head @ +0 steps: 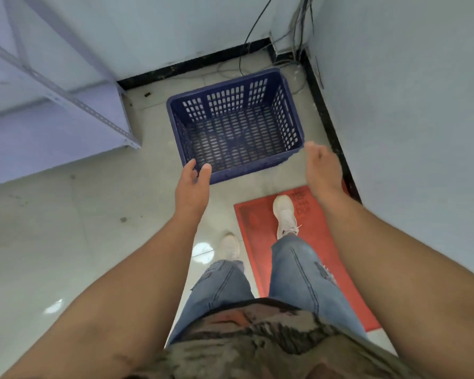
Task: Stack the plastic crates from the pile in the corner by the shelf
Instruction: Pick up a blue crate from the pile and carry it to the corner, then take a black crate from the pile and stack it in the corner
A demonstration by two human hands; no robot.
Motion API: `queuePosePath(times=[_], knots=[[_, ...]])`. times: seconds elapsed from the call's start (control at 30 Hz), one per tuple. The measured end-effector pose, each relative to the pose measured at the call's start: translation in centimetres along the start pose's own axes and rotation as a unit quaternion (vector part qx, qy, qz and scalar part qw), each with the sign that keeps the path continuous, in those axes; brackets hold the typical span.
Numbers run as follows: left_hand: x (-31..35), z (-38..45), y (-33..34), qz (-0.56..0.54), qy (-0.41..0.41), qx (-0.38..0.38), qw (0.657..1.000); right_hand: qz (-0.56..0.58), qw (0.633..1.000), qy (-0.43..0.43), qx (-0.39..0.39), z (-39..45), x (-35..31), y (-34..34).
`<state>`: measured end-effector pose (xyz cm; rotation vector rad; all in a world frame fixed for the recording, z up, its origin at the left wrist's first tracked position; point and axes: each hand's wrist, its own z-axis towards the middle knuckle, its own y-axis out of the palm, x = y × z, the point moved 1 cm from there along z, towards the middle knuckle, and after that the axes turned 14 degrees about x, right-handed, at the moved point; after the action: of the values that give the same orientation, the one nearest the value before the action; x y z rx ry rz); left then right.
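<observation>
The crate (235, 124), blue with slotted walls and floor, is seen upright on the floor in the corner, flanked at its near rim by the left hand (192, 184) and right hand (322, 168), fingers loosely spread, nothing held.

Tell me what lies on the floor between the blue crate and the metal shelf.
In the head view, only bare pale floor tile separates the blue crate from the metal shelf; a small dark speck lies near the wall behind that gap.
</observation>
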<state>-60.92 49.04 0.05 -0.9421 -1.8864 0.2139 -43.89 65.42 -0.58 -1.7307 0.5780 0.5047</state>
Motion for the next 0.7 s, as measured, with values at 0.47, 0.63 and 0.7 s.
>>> queuePosePath(times=[0.47, 0.63, 0.7], knots=[[1.8, -10.2, 4.4, 0.134, 0.193, -0.216, 0.948, 0.084, 0.946, 0.23, 0.214, -14.0, 11.4, -11.0], [0.7, -16.8, 7.1, 0.199, 0.289, -0.299, 0.887, 0.123, 0.901, 0.304, 0.284, -20.6, 17.1, -15.5], [-0.5, -20.0, 7.6, 0.203, 0.31, -0.326, 0.87, 0.135, 0.879, 0.332, 0.315, -24.1, 19.5, -17.3]])
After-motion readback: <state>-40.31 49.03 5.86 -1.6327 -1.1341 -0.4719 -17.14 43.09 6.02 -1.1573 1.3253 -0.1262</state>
